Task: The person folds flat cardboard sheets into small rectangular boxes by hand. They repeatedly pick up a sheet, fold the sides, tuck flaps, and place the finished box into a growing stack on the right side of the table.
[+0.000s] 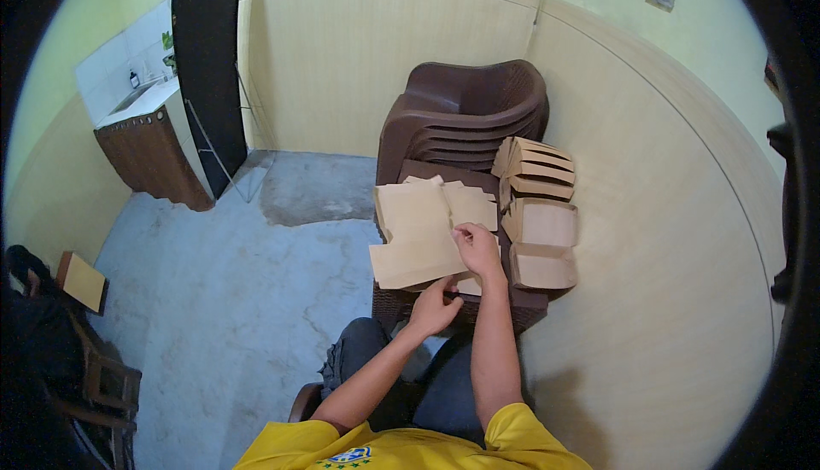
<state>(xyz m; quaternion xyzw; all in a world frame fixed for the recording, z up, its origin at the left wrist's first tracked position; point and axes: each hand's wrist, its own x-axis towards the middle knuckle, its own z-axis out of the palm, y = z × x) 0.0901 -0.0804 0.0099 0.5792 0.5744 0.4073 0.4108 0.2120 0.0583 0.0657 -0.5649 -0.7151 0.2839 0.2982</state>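
Observation:
A flat brown cardboard box blank point(416, 224) lies tilted over the dark brown woven table in front of me. My right hand point(478, 250) is closed at the blank's right side, its fingertips pinching the edge there. At the near edge, my left hand point(434, 308) reaches in from below with its fingers at the cardboard; the fingertips are partly hidden. More flat blanks point(472, 205) lie beneath and behind it. Right of my hands, an open folded cardboard box point(544, 267) stands beside a nested stack of folded boxes point(538, 169).
Stacked brown plastic chairs point(465, 111) stand behind the woven table point(521, 308), close to the panelled wall. An ironing board point(207, 77) leans upright at the far left near a sink counter point(149, 99). At the left edge are a wooden chair point(111, 380) and a dark-clothed person point(34, 325).

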